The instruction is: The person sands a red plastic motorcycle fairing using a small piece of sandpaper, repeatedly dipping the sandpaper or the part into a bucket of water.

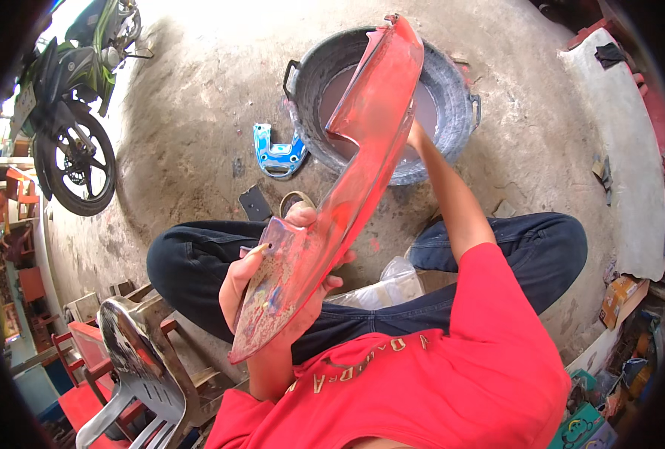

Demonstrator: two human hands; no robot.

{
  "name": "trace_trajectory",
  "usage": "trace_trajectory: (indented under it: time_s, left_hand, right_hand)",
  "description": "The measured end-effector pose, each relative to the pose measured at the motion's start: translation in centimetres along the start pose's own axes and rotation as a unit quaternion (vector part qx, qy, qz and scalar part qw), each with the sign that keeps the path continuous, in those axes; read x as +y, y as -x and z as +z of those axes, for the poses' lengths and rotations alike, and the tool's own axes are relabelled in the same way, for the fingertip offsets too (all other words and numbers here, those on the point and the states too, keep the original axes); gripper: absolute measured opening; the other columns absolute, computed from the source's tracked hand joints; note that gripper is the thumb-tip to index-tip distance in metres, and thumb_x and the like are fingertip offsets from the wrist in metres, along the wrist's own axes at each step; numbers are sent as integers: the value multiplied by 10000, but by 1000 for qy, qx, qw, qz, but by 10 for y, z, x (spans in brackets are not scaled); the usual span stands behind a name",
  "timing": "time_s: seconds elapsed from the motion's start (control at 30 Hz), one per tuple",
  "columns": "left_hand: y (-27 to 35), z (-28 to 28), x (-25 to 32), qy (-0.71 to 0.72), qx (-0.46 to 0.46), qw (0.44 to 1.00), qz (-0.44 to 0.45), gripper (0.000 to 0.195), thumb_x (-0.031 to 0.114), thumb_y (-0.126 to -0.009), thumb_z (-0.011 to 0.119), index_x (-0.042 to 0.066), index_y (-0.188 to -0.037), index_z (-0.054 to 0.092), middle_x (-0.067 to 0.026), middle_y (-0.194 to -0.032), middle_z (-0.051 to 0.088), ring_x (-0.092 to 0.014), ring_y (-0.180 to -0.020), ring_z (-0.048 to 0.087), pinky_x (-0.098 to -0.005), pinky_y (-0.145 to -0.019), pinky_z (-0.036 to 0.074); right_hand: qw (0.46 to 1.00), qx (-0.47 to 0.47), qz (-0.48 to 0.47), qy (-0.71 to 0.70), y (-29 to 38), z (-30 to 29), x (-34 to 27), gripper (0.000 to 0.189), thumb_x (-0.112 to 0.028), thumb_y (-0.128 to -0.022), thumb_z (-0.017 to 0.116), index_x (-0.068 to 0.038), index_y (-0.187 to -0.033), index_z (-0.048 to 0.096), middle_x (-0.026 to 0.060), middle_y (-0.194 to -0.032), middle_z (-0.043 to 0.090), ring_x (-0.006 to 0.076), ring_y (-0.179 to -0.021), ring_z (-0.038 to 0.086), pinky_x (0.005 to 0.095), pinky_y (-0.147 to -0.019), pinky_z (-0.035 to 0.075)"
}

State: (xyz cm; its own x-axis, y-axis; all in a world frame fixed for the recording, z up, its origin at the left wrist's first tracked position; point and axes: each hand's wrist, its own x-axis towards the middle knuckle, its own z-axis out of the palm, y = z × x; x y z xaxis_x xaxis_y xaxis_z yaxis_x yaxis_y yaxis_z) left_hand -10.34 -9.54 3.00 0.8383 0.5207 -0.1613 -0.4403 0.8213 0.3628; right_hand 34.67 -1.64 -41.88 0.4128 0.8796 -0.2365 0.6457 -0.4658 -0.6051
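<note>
A long motorcycle body panel (360, 146), red and partly see-through, slants up from my lap to above the black rubber basin (304, 120). Its lower end is scuffed and speckled with old paint. My left hand (239, 285) grips that end, thumb on the near edge and fingertips showing past the far edge. My right arm reaches toward the basin, and my right hand (415, 136) is mostly hidden behind the panel, so its fingers cannot be made out. Cloudy greyish-pink water (426, 115) lies in the basin. Touching or close beside the basin is a U-shaped blue and white plastic part (279, 152).
A dark phone-like slab (255, 203) and a sandal (297, 198) lie on the concrete floor. A plastic-wrapped bundle (397, 286) sits between my legs. At left are a parked motorcycle (74, 112) and a worn plastic chair (141, 359). A pale slab (618, 157) runs along the right.
</note>
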Motion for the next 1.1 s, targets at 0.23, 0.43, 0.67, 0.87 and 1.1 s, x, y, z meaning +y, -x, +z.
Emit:
trace_trajectory:
  time_s: [0.23, 0.43, 0.67, 0.87, 1.1]
  left_hand:
    - [3, -7, -1, 109, -8, 993, 48, 591, 314, -1018, 433, -27, -1497, 375, -237, -1580, 392, -372, -1503, 360, -631, -1179, 335]
    - [-17, -10, 5, 161, -58, 984, 40, 572, 341, -1020, 412, -43, -1440, 473, -223, -1549, 469, -361, -1505, 366, -578, -1251, 197]
    - [-40, 3, 9, 155, 10, 984, 90, 552, 302, -1016, 422, -39, -1445, 484, -260, -1542, 464, -371, -1478, 401, -558, -1257, 228]
    - [-40, -6, -7, 165, -41, 980, 101, 498, 296, -997, 455, -19, -1369, 558, -208, -1490, 543, -367, -1459, 426, -559, -1268, 192]
    - [-44, -22, -9, 204, -16, 971, 121, 406, 305, -1015, 453, -2, -1244, 591, -204, -1378, 606, -367, -1403, 477, -573, -1216, 262]
  right_hand:
    - [972, 230, -36, -25, 34, -168, -115, 447, -399, -1024, 543, 9, -1126, 694, 293, -1049, 711, 448, -1002, 691, 494, -876, 524]
    - [965, 109, -239, -2, 119, -279, -267, 421, -351, -1060, 496, -18, -1265, 651, 241, -1125, 719, 405, -1058, 691, 455, -929, 521]
    - [913, 70, -399, 43, 223, -218, -347, 357, -171, -998, 519, -20, -1302, 630, 243, -1219, 689, 404, -1113, 676, 467, -944, 557]
    - [899, 83, -422, 83, 221, -221, -341, 432, -169, -942, 600, -88, -1366, 606, 176, -1118, 672, 358, -1010, 683, 446, -879, 539]
    - [886, 47, -458, 51, 264, -208, -359, 447, -66, -938, 526, 49, -1367, 571, 253, -1341, 639, 368, -1279, 611, 435, -1115, 467]
